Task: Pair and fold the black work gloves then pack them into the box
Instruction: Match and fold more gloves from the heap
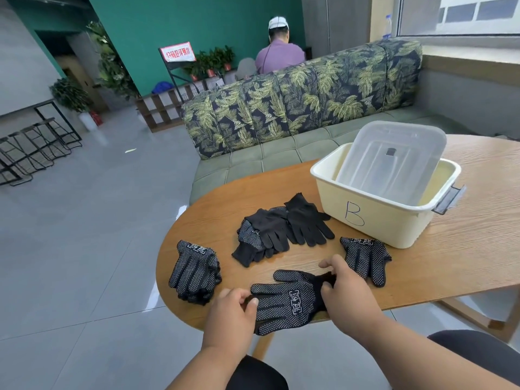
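Lying flat near the front edge of the wooden counter, a dotted black glove is stretched between the person's two hands. The left hand pinches the glove's fingertip end, its grip curled round the fabric with the thumb on top. The right hand holds the cuff end, its grip pinching the dark knit edge.

Just to the left sits a small stack of dotted gloves, palms up. Behind the held glove is a loose pile of black gloves, some showing their plain backs. A single dotted glove lies to the right, just beside the cream box marked with a letter B. A clear lid leans tilted inside the box. Beyond the counter runs a leaf-patterned sofa.
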A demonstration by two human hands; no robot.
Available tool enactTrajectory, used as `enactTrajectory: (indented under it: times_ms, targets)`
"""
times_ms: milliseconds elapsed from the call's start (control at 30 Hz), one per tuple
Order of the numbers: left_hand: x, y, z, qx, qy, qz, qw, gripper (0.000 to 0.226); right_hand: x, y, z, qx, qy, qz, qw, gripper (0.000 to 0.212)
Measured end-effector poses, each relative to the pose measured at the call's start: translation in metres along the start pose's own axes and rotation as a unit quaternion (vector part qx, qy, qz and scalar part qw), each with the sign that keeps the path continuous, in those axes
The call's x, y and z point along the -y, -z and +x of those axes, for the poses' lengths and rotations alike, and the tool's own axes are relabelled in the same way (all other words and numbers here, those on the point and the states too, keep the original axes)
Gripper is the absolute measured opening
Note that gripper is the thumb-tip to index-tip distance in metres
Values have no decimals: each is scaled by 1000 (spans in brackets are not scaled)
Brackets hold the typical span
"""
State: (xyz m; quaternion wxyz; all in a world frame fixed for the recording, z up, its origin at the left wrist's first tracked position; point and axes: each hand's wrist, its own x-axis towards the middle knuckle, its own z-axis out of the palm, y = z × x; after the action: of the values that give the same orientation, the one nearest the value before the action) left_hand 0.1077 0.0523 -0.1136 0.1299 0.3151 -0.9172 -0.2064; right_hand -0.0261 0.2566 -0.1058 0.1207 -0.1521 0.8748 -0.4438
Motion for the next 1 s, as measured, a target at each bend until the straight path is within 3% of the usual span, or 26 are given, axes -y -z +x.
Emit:
enactTrajectory:
  times_ms: [367, 600, 1000]
  targets:
    - [-6, 4, -4, -6, -2, -6, 1000, 3, -2, 0, -1, -3, 46, -48, 998, 32]
    - [-8, 4, 2, -2, 25, 14, 1000, 23, -6, -3, 2, -7, 45, -47, 998, 31]
    - [-6, 10, -4, 0, 40, -15, 999, 15, -10, -2, 4, -8, 50, -41, 998, 32]
